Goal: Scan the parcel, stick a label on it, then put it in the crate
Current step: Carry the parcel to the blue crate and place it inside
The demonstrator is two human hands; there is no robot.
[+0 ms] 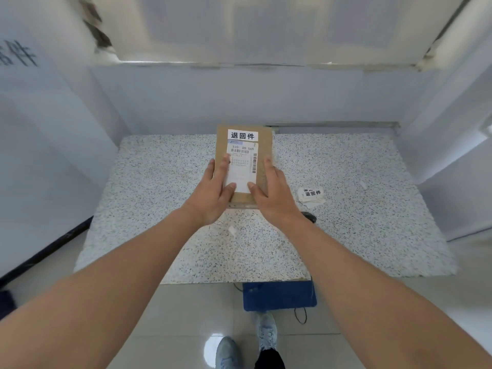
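Note:
A flat brown cardboard parcel (263, 141) lies over the speckled table (159, 182), its far end reaching past the table's back edge. It carries a white shipping label with barcodes (243, 166) and a white sticker with black characters (242, 135) near its far end. My left hand (213, 193) holds the parcel's near left side, thumb on the shipping label. My right hand (271, 193) holds its near right side, thumb also on the label. No crate is visible.
A small pile of white stickers (311, 195) lies on the table right of my right hand. A dark object (310, 217) peeks out beside my right wrist. White walls enclose the table. A blue box (279, 295) sits on the floor below the table's front edge.

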